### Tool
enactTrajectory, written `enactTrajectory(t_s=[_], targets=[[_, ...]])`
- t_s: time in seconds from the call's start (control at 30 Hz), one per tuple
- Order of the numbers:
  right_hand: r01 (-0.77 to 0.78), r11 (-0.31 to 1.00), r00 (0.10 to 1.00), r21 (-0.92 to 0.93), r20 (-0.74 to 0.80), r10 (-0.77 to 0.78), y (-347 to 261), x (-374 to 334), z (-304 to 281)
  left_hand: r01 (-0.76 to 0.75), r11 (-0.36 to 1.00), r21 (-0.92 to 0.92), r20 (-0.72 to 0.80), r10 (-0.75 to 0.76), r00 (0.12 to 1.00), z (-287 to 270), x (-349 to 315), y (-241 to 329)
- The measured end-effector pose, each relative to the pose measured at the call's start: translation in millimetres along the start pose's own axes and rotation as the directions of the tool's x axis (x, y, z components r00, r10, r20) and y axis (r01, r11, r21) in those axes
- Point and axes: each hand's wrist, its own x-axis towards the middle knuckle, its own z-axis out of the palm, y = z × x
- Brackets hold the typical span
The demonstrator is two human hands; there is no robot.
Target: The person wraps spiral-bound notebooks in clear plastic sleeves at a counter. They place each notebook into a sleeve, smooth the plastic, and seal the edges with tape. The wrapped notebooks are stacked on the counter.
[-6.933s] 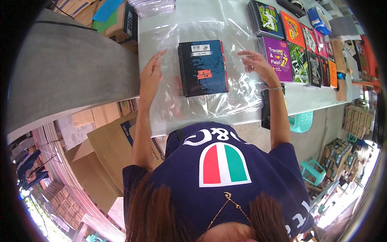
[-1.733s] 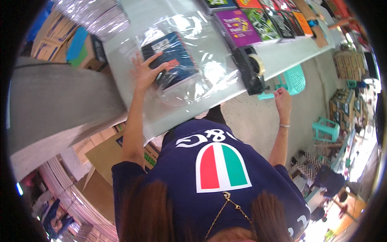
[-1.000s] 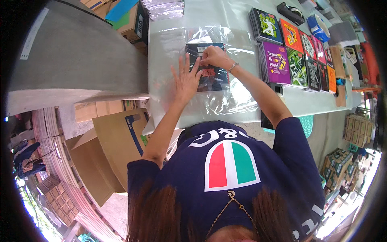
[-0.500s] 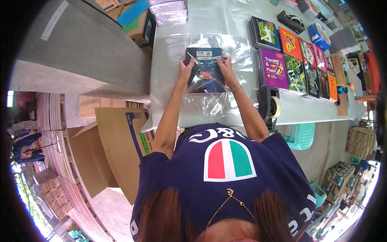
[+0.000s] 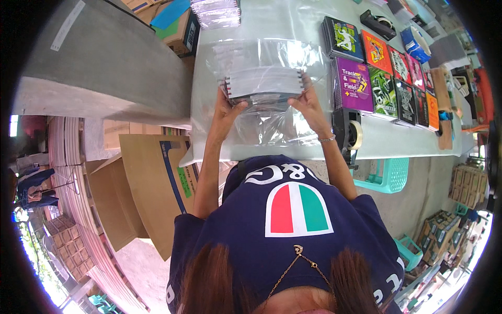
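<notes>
Between my hands is a stack of spiral notebooks [image 5: 264, 82], tipped up so its white page edges face me. The dark cover shows only as a narrow band at the near side. Clear plastic film [image 5: 266, 131] lies around and under the stack, wrinkled and shiny. My left hand [image 5: 226, 111] grips the stack's left end, thumb at the near edge. The right end is held by my right hand [image 5: 310, 107], its thumb likewise on the near edge and its other fingers partly hidden behind the stack.
Stacks of colourful sports notebooks [image 5: 353, 86] stand to the right, beside a black tape dispenser [image 5: 347, 137]. Another dispenser [image 5: 377, 24] lies farther back. Plastic-wrapped notebooks [image 5: 215, 13] are at the far left. A concrete ledge [image 5: 104, 68], open carton [image 5: 151, 188] and green stool [image 5: 389, 175] surround the table.
The stack has turned from lying with its dark cover upward to standing tilted with its page edges showing. Both hands have moved slightly nearer and farther apart, still gripping its two ends.
</notes>
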Motion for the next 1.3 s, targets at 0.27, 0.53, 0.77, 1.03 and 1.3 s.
enactTrajectory(t_s=[0.27, 0.53, 0.77, 1.03, 1.3], targets=[[0.196, 0.970, 0.960, -0.145, -0.174, -0.220, 26.3, -16.3, -2.9, -0.321, 0.816, 0.480, -0.224, 0.468, 0.855, 23.2, -10.5, -12.5], [0.268, 0.757, 0.948, -0.595, 0.025, -0.316, 1.3, 2.2, 9.7, -0.290, 0.485, 0.825, -0.102, 0.633, 0.768, 38.8, -4.5, -5.4], [0.398, 0.707, 0.903, -0.584, 0.111, -0.416, -3.3, 10.1, 6.4, -0.446, 0.312, 0.839, 0.172, 0.625, 0.761, 23.5, 4.9, 3.1], [0.256, 0.930, 0.947, -0.263, -0.126, -0.296, 2.1, -2.9, -1.3, -0.484, 0.715, 0.505, -0.274, 0.664, 0.696, 25.5, 0.1, 2.7], [0.265, 0.896, 0.944, -0.356, -0.093, -0.316, 9.2, -4.8, 3.7, -0.528, 0.700, 0.482, -0.092, 0.639, 0.764, 27.1, -0.8, 20.5]])
